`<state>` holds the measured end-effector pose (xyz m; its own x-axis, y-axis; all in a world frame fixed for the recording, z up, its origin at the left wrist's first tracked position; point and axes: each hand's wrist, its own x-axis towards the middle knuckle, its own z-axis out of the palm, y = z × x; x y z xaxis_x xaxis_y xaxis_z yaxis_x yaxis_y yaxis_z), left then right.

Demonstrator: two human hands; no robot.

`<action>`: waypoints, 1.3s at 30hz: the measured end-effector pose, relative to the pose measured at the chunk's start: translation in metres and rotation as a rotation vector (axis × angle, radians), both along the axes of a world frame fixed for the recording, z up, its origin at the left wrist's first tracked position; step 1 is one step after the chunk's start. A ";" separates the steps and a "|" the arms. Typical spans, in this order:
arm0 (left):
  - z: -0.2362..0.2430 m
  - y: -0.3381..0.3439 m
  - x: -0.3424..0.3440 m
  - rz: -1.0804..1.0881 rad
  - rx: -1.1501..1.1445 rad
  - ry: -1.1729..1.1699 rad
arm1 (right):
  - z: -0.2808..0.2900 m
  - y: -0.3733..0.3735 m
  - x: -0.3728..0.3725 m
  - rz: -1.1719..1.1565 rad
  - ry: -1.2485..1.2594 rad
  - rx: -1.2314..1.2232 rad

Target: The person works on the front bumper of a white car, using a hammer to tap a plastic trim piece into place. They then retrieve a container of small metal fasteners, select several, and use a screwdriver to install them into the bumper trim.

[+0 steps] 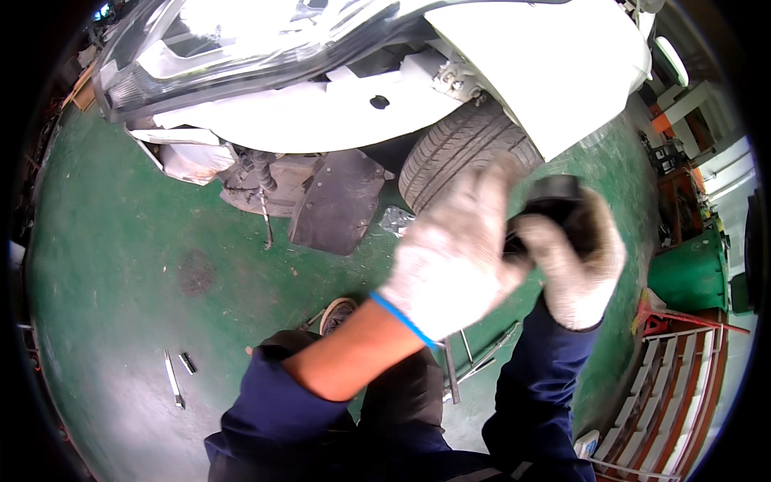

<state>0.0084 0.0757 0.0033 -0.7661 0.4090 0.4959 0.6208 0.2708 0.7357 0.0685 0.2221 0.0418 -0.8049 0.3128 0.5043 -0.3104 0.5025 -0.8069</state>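
In front of the car's wheel, both my hands are raised in pale work gloves, blurred by motion. My right hand (pixel 585 261) is closed round a small black rounded part (pixel 556 199); its exact kind is too smeared to tell. Close beside that part is my left hand (pixel 454 261), fingers stretched upward and a blue cuff at its wrist. I cannot tell whether the left hand touches the part. Behind the fingers stands a black tyre (pixel 458 153) under the white fender (pixel 562 72).
A dark splash panel (pixel 337 201) hangs below the white car body (pixel 305 120). A ratchet-like tool (pixel 266 221) hangs beside it. On the green floor lie a wrench-like tool (pixel 173 379), a short socket (pixel 187 363) and metal bars (pixel 486 361). A green bin (pixel 689 269) stands right.
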 end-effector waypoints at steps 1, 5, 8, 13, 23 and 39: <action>-0.002 0.007 0.004 -0.050 0.033 -0.059 | 0.002 -0.008 -0.005 -0.002 -0.087 0.152; -0.008 0.000 -0.013 -0.006 0.244 -0.358 | 0.019 -0.016 -0.012 0.175 -0.018 0.433; 0.006 -0.016 -0.028 0.031 0.481 -0.416 | -0.009 0.009 -0.019 0.276 0.231 0.204; -0.007 -0.015 -0.061 -0.019 0.742 -0.371 | -0.088 0.081 -0.018 -0.108 0.002 -0.226; 0.000 -0.001 -0.071 0.163 0.609 -0.234 | -0.121 0.072 -0.071 0.537 0.127 -0.915; 0.008 0.006 -0.074 0.141 0.529 -0.339 | -0.131 0.073 -0.088 0.382 0.094 -1.124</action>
